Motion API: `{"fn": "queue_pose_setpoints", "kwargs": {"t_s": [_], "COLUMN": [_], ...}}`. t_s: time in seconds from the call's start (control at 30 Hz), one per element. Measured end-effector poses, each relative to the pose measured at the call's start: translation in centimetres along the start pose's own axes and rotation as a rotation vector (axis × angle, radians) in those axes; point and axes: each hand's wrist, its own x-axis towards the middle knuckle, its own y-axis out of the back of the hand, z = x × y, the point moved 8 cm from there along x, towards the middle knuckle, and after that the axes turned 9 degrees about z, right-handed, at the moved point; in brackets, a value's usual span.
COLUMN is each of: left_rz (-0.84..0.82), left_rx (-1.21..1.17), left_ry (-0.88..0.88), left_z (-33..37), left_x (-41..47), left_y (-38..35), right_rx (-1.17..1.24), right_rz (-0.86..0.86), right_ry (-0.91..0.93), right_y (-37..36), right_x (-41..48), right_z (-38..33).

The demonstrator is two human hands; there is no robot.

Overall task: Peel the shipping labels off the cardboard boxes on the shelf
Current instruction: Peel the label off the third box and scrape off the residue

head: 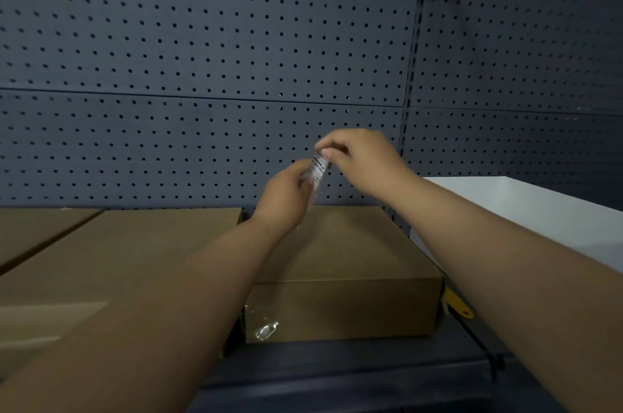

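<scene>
Both the left hand (286, 198) and right hand (365, 163) pinch a curled shipping label (319, 169) in the air above the closed cardboard box (340, 257). A larger box (118, 261) lies left, a yellow handle (457, 305) right, pegboard (202, 41) behind.

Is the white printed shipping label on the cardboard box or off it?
Off. The left hand and the right hand pinch the white printed shipping label in the air, above the brown cardboard box.
</scene>
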Motion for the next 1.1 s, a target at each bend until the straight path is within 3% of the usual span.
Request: {"fn": "queue_pose_setpoints", "kwargs": {"t_s": [0.2,0.3,0.37,0.5,0.73,0.87,1.0,1.1], "left_rz": [0.054,0.045,0.023,0.042,-0.016,-0.017,-0.029,-0.036], "left_rx": [0.266,0.293,0.352,0.685,0.897,0.887,0.894,0.886], "left_ry": [-0.127,-0.034,-0.016,-0.17,-0.364,-0.4,-0.396,-0.389], "left_z": [0.3,-0.5,-1.1,-0.8,-0.7,-1.3,-1.9,-2.1], "left_x": [1.3,1.9,2.0,1.9,1.8,2.0,2.1,2.1], "left_y": [1.0,1.8,2.0,1.0,-1.4,-2.4,-2.9,-3.2], "right_rx": [0.283,0.19,0.027,-0.257,-0.481,-0.532,-0.514,-0.55], "right_rz": [0.121,0.079,-0.046,-0.354,-0.648,-0.684,-0.514,-0.583], "right_ry": [-0.325,-0.423,-0.414,-0.355,-0.32,-0.288,-0.204,-0.25], "right_y": [0.0,-0.8,-2.0,-5.3,-7.9,-8.4,-7.8,-8.6], "right_x": [-0.7,-1.2,-1.8,-3.2,-3.2,-2.7,-2.3,-1.8], "right_z": [4.7,7.9,9.1,10.6,11.4,11.6,11.5,12.2]}}
